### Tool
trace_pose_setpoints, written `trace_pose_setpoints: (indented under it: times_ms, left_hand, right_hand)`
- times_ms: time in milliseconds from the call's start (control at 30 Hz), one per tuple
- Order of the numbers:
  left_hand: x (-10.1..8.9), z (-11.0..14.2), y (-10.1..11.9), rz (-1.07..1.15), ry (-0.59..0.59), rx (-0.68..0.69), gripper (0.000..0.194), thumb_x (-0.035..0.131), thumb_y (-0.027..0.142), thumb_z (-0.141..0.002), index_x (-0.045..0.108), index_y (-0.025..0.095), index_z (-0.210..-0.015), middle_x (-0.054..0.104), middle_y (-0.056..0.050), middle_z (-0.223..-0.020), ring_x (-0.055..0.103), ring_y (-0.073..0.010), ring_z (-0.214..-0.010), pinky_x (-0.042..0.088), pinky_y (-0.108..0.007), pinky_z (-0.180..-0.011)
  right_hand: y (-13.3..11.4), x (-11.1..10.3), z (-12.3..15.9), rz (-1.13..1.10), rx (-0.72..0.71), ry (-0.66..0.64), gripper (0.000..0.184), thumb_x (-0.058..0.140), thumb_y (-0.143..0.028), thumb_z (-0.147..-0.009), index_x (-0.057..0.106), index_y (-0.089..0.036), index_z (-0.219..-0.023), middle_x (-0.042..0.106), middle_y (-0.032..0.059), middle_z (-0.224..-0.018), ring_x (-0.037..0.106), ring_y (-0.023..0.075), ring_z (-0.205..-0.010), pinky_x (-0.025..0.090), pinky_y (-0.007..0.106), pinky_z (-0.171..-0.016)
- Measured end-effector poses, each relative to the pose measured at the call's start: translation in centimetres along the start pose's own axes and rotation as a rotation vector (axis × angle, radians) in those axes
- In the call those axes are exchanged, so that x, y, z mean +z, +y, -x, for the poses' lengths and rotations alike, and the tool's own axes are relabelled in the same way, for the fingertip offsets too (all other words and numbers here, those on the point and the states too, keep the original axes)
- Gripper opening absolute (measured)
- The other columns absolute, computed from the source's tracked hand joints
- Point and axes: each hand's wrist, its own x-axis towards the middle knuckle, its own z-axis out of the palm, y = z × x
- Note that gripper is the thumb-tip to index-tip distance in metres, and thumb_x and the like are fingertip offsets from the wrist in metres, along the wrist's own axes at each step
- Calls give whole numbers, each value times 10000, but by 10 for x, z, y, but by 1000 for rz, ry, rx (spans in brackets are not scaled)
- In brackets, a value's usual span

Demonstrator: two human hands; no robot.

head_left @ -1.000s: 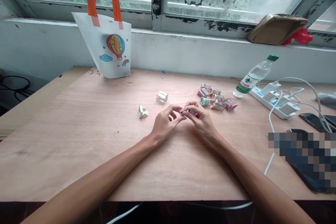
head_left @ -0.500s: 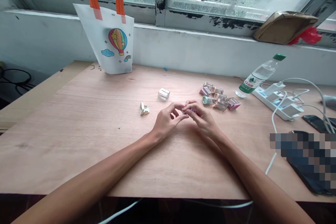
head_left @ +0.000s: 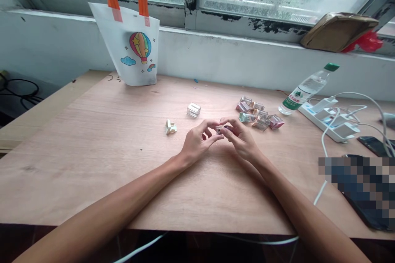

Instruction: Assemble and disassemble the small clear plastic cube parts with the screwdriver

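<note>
Between the fingertips of both hands is a small clear piece with dark purple on it (head_left: 219,130), mostly covered by fingers. My left hand (head_left: 197,139) pinches its left side, and my right hand (head_left: 242,139) closes over its right side. A cream-coloured piece with an upright plate (head_left: 170,126) sits on the table left of my left hand. Behind the hands lies a clear, pale little box (head_left: 193,110). Several small transparent boxes tinted pink, orange and green (head_left: 261,117) are heaped beyond my right hand.
A white tote bag (head_left: 135,45) with orange handles stands at the back left. To the right are a tilted water bottle (head_left: 304,90), a white power strip (head_left: 328,121) with cables and a dark phone (head_left: 373,146). A brown package (head_left: 338,31) rests on the sill.
The fingers of my right hand have shifted slightly, so more of the clear part of the held piece shows. The whole view has moved a little.
</note>
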Motion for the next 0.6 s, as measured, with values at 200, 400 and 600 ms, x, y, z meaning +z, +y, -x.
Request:
trace_pose_setpoints:
  times_ms: [200, 400, 600]
  left_hand:
    - [0, 0, 0, -6, -3, 9, 353, 754, 382, -858, 627, 242, -1156, 712, -37, -1123, 666, -134, -754, 505, -258, -653]
    - [-1, 1, 2, -22, 20, 0, 330, 731, 403, -874, 630, 237, -1140, 702, -33, -1146, 657, -123, -738, 511, -250, -638]
    - [-3, -1, 0, -47, 31, 12, 321, 716, 410, -883, 626, 243, -1142, 710, -25, -1127, 651, -119, -708, 519, -255, -629]
  right_hand:
    - [1, 0, 1, 3, -6, 16, 154, 641, -378, -959, 627, -263, -1060, 586, 31, -1129, 623, 169, -917, 500, 294, -756]
    - [10, 2, 0, 124, -80, 106, 142, 683, -366, -931, 635, -243, -984, 585, 38, -1116, 595, 154, -853, 472, 279, -680]
    - [7, 2, -3, 307, -199, 101, 76, 665, -313, -945, 655, -238, -942, 601, 58, -1078, 615, 198, -977, 493, 295, -712]
